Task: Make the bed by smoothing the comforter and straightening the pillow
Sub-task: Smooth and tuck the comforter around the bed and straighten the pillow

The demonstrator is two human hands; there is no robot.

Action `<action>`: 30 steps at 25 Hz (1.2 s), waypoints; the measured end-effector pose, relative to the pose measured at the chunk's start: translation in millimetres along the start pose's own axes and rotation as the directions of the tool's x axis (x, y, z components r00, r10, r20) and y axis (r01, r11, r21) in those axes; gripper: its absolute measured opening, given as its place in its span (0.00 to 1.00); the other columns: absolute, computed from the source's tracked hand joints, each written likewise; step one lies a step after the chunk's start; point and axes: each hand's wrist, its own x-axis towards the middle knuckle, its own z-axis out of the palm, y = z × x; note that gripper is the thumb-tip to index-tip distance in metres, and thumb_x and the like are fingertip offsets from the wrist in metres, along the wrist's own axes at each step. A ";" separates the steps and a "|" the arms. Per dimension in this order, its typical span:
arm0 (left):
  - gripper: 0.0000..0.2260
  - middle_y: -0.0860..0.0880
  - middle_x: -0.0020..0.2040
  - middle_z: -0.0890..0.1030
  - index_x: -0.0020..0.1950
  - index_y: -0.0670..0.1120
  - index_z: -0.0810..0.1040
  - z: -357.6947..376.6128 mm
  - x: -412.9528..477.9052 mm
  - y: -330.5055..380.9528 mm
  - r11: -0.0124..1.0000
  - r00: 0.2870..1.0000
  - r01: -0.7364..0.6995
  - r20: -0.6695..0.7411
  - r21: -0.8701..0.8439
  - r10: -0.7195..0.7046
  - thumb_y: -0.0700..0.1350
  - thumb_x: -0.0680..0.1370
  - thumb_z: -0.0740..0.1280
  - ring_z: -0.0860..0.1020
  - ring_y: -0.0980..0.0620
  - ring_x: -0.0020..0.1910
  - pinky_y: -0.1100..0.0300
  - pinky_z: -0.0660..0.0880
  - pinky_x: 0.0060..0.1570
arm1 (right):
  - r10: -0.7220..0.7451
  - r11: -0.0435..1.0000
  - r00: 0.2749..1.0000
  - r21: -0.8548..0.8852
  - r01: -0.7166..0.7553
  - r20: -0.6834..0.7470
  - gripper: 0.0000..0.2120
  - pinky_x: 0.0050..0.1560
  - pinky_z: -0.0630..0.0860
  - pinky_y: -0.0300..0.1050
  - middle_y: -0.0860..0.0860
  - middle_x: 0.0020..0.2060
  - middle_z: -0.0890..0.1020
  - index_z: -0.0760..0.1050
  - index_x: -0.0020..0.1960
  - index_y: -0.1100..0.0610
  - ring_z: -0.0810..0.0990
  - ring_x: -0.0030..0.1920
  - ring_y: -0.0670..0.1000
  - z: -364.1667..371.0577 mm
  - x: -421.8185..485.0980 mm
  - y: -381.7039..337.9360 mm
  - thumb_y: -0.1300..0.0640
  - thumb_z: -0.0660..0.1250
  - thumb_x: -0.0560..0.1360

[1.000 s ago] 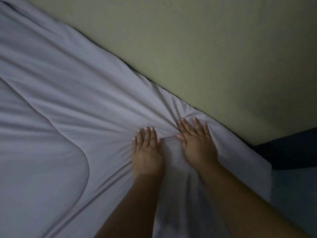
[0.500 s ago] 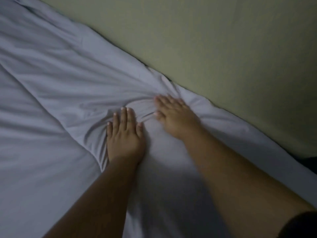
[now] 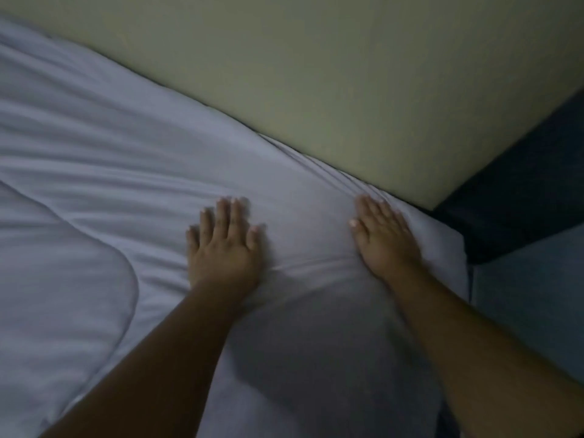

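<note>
Step in hand, by my reading: smoothing the comforter (image 3: 132, 172) near the wall-side corner of the bed. No pillow is identifiable in view.

Left hand (image 3: 222, 248): flat, palm down, fingers spread and extended, pressing on the fabric. Grips nothing.

Right hand (image 3: 384, 240): also flat and palm down, fingers pointing toward the wall (image 3: 316, 74), resting close to the comforter's far edge where it meets the wall. Grips nothing.

The hands sit well apart, with a stretch of fabric between them. A low ridge runs across between the wrists, and several long creases fan leftward from the left hand. Finer pleats bunch at the edge just above the right fingertips.

A rounded quilted fold (image 3: 63, 279) lies at lower left, untouched. The comforter's corner ends beside a dark strip (image 3: 521, 197) at right.

Next move, as a judgement: sweep both palms outward with light, even pressure to push the ridge and creases toward the edges, then flatten the pleats along the wall. Frame is slightly blurred; fine wrinkles uncertain
</note>
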 end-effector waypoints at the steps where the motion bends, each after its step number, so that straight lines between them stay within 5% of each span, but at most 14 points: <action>1: 0.27 0.52 0.79 0.42 0.77 0.54 0.42 4.4 -21.1 2.6 0.999 0.999 -0.035 0.019 0.004 0.035 0.60 0.80 0.43 0.42 0.48 0.77 0.49 0.41 0.75 | 0.138 0.990 0.990 0.025 -0.139 0.018 0.27 0.75 0.41 0.47 0.49 0.78 0.50 0.46 0.78 0.53 0.47 0.77 0.50 -3.0 -14.7 22.2 0.45 0.40 0.81; 4: 0.31 0.53 0.79 0.44 0.77 0.54 0.42 16.4 -82.2 7.3 0.988 0.988 -0.154 0.024 0.017 0.153 0.63 0.76 0.37 0.44 0.49 0.78 0.49 0.42 0.75 | 0.431 0.896 0.902 0.122 -0.426 -0.014 0.28 0.75 0.45 0.55 0.56 0.77 0.51 0.47 0.78 0.59 0.48 0.76 0.56 -9.8 -51.2 7.0 0.46 0.43 0.81; 7: 0.34 0.53 0.79 0.48 0.78 0.54 0.44 27.5 -126.9 -1.5 0.979 0.979 -0.203 -0.023 0.034 0.204 0.63 0.73 0.34 0.47 0.49 0.78 0.50 0.43 0.75 | 0.058 0.992 0.997 0.112 -0.052 -0.057 0.28 0.75 0.43 0.53 0.51 0.78 0.51 0.48 0.77 0.56 0.47 0.77 0.53 13.4 -98.7 -77.3 0.45 0.46 0.81; 9: 0.33 0.53 0.79 0.51 0.78 0.54 0.49 33.4 -137.4 -10.3 0.972 0.973 -0.226 -0.041 0.069 0.229 0.63 0.74 0.36 0.50 0.48 0.78 0.49 0.45 0.74 | -0.039 0.995 0.997 0.087 0.045 -0.064 0.28 0.75 0.39 0.50 0.47 0.78 0.48 0.46 0.78 0.52 0.44 0.77 0.50 27.8 -122.8 -77.1 0.43 0.44 0.81; 11: 0.33 0.52 0.78 0.53 0.78 0.52 0.51 39.3 -134.5 -16.1 0.965 0.967 -0.243 -0.060 0.103 0.250 0.62 0.75 0.38 0.51 0.48 0.77 0.49 0.46 0.74 | 0.167 0.978 0.985 0.135 -0.159 -0.053 0.29 0.74 0.39 0.51 0.48 0.78 0.47 0.43 0.78 0.52 0.44 0.77 0.51 34.4 -121.0 -25.3 0.41 0.43 0.80; 13: 0.31 0.52 0.79 0.50 0.78 0.52 0.50 41.8 -127.7 -15.1 0.969 0.973 -0.223 -0.032 0.106 0.227 0.61 0.76 0.39 0.49 0.48 0.78 0.50 0.45 0.74 | 0.439 0.874 0.898 0.217 -0.435 0.034 0.31 0.75 0.41 0.55 0.51 0.78 0.47 0.43 0.78 0.54 0.44 0.77 0.54 26.5 -125.5 27.8 0.41 0.42 0.80; 15: 0.32 0.51 0.79 0.49 0.78 0.52 0.49 37.9 -130.7 -9.1 0.975 0.978 -0.205 -0.019 0.083 0.207 0.62 0.76 0.41 0.48 0.47 0.78 0.49 0.44 0.75 | 0.523 0.818 0.852 0.267 -0.509 0.023 0.32 0.75 0.42 0.56 0.55 0.78 0.47 0.44 0.78 0.59 0.44 0.77 0.56 17.9 -137.4 31.8 0.41 0.45 0.80; 18: 0.35 0.49 0.79 0.51 0.78 0.50 0.51 30.3 -154.9 -1.4 0.942 0.950 -0.311 0.022 0.122 0.311 0.65 0.74 0.39 0.50 0.46 0.77 0.48 0.46 0.74 | 0.182 0.967 0.982 0.190 -0.170 -0.050 0.33 0.75 0.38 0.52 0.51 0.77 0.46 0.44 0.77 0.56 0.42 0.77 0.53 23.9 -158.9 -26.6 0.40 0.49 0.80; 20: 0.34 0.51 0.79 0.50 0.77 0.52 0.52 35.1 -165.1 5.6 0.914 0.931 -0.363 0.111 0.180 0.348 0.63 0.74 0.37 0.48 0.46 0.78 0.50 0.45 0.74 | 0.029 0.995 0.999 0.098 -0.025 -0.040 0.29 0.74 0.37 0.50 0.46 0.77 0.48 0.46 0.78 0.52 0.43 0.77 0.51 28.8 -163.6 -33.5 0.42 0.46 0.81; 24: 0.22 0.53 0.78 0.54 0.77 0.53 0.56 42.5 -158.1 30.9 0.935 0.929 -0.341 0.185 0.095 0.320 0.53 0.82 0.45 0.47 0.45 0.77 0.51 0.46 0.74 | 0.062 0.998 0.998 0.017 -0.062 -0.028 0.23 0.74 0.42 0.50 0.44 0.77 0.54 0.54 0.77 0.49 0.48 0.77 0.52 31.2 -164.2 -6.0 0.47 0.47 0.82; 30: 0.25 0.52 0.79 0.50 0.77 0.51 0.52 -12.2 -240.0 -43.9 0.938 0.901 -0.346 0.274 -0.009 0.335 0.54 0.81 0.51 0.51 0.49 0.77 0.52 0.49 0.74 | 0.228 0.973 0.971 0.023 -0.231 0.076 0.26 0.74 0.48 0.58 0.53 0.77 0.56 0.54 0.76 0.57 0.50 0.76 0.56 2.3 -214.0 -83.7 0.47 0.48 0.81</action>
